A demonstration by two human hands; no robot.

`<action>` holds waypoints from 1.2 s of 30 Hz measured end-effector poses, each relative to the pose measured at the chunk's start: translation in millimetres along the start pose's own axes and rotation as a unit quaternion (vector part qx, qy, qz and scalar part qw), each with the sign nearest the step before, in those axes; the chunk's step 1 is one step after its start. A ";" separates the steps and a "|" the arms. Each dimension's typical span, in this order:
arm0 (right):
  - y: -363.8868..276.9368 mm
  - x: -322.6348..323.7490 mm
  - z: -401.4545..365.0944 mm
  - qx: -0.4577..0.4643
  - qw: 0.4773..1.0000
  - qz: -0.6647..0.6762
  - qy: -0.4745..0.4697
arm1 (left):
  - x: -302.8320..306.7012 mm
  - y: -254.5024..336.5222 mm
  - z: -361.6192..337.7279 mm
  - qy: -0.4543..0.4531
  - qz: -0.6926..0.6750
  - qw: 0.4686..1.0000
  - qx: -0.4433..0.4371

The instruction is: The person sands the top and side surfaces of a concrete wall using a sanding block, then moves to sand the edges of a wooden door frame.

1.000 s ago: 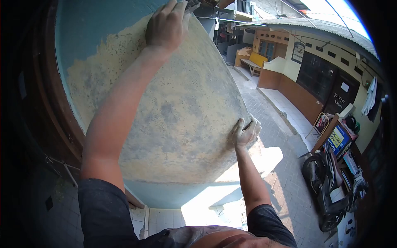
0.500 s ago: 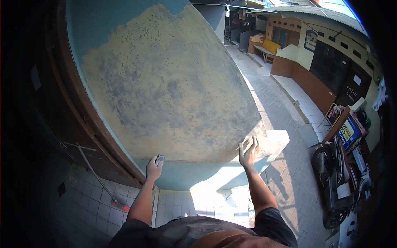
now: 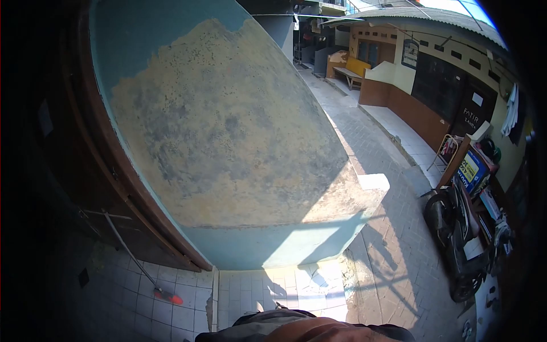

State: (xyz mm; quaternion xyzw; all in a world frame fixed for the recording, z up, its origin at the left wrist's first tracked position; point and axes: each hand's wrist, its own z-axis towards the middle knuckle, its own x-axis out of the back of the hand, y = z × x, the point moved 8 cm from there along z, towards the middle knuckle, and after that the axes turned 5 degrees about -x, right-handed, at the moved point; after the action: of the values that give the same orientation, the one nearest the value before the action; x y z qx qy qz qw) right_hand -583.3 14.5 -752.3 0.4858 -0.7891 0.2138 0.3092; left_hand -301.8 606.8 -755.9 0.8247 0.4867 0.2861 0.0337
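Neither of my hands shows; only my torso and dark clothing [image 3: 256,329] fill the bottom edge. In front of me stands a low wall [image 3: 239,154], its upper face scraped to patchy beige and grey. Blue-green paint [image 3: 142,34] covers its top, and another painted band [image 3: 233,245] runs along its foot. Sunlight falls across the wall's lower right end, where a pale ledge [image 3: 373,182] sticks out. On the white floor tiles [image 3: 239,290] below, shadows cross the bright patch.
A brown wooden door [image 3: 102,165] borders the wall on the left, with a long-handled red broom [image 3: 168,296] by it. On the right, a motorcycle [image 3: 456,245] is parked along the paved alley [image 3: 370,148]. Farther back is a yellow bench [image 3: 353,71].
Both hands, earlier raised near the wall with a small grey block in the left, have dropped out of view. The camera view has shifted slightly, so the alley sits farther left.
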 end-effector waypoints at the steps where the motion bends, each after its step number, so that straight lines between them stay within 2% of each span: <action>1: -4.8 -3.8 4.7 -0.002 1.000 0.012 -0.001 | 3.2 16.4 14.3 -0.002 0.001 1.000 -0.013; 4: -67.6 -6.9 1.8 0.048 0.997 0.059 0.015 | 21.7 95.6 67.5 0.009 0.008 0.997 -0.081; 5: -112.3 11.7 -40.6 0.107 0.990 0.096 0.013 | 25.7 150.1 77.4 0.016 0.004 0.991 -0.134; 6: -161.8 -7.8 -14.3 0.199 0.971 0.129 0.019 | 28.4 207.6 65.5 0.020 -0.003 0.981 -0.192; 7: -201.5 10.8 -72.0 0.258 0.955 0.149 0.011 | 35.6 280.7 33.0 0.053 -0.002 0.955 -0.291; 8: -241.3 9.9 -95.6 0.322 0.930 0.179 0.008 | 23.7 343.3 9.4 -0.084 -0.098 0.921 -0.368; 9: -264.0 24.0 -161.5 0.364 0.896 0.251 -0.053 | 23.0 391.4 -40.2 -0.112 -0.139 0.895 -0.408; 10: -290.6 16.1 -187.3 0.432 0.855 0.276 -0.081 | 21.4 428.0 -80.8 -0.131 -0.151 0.879 -0.434; 12: -308.4 6.7 -266.0 0.494 0.813 0.269 -0.151 | 14.2 465.8 -150.4 -0.169 -0.177 0.845 -0.475; 15: -272.7 5.8 -389.6 0.561 0.747 0.244 -0.260 | -18.8 460.7 -222.8 -0.232 -0.239 0.800 -0.500; 17: -240.1 -11.1 -430.1 0.575 0.723 0.212 -0.318 | -53.5 437.8 -230.5 -0.276 -0.268 0.780 -0.494; 18: -219.8 -7.4 -450.6 0.595 0.714 0.195 -0.314 | -65.2 420.6 -234.2 -0.280 -0.251 0.787 -0.489; 20: -192.5 -20.8 -443.7 0.558 0.747 0.202 -0.300 | -92.9 382.6 -243.3 -0.356 -0.271 0.797 -0.406; 21: -176.4 -24.5 -436.9 0.534 0.773 0.191 -0.286 | -99.6 366.2 -242.9 -0.361 -0.260 0.804 -0.394; 23: -150.8 -25.6 -424.5 0.515 0.771 0.198 -0.316 | -103.9 333.1 -235.3 -0.330 -0.286 0.825 -0.359; 25: -129.2 -34.6 -418.1 0.539 0.733 0.180 -0.373 | -110.3 301.4 -232.0 -0.330 -0.282 0.827 -0.357; 27: -104.5 -19.6 -421.3 0.507 0.751 0.152 -0.394 | -121.7 279.6 -227.8 -0.399 -0.268 0.813 -0.329; 29: -90.1 -25.9 -408.8 0.508 0.737 0.156 -0.418 | -127.4 266.7 -229.9 -0.413 -0.260 0.807 -0.331; 31: -77.7 -15.0 -411.2 0.467 0.725 0.192 -0.468 | -137.6 255.8 -241.2 -0.498 -0.215 0.782 -0.307; 32: -76.5 -11.4 -409.6 0.492 0.701 0.190 -0.480 | -142.0 253.3 -255.1 -0.534 -0.201 0.770 -0.286; 33: -74.4 -3.6 -407.6 0.516 0.691 0.183 -0.472 | -147.3 254.0 -258.7 -0.533 -0.198 0.772 -0.283; 35: -65.1 19.0 -391.4 0.523 0.700 0.178 -0.453 | -163.8 256.1 -278.7 -0.559 -0.156 0.737 -0.346; 36: -58.9 27.9 -371.8 0.510 0.721 0.169 -0.438 | -173.8 255.7 -272.4 -0.513 -0.141 0.750 -0.392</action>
State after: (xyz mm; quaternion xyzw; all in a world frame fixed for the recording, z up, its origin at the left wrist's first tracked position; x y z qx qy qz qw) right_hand -435.6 208.2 -464.0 0.4681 -0.6773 0.3963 -0.4063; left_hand -302.0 269.3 -519.6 0.6837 0.3524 -0.0230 0.6387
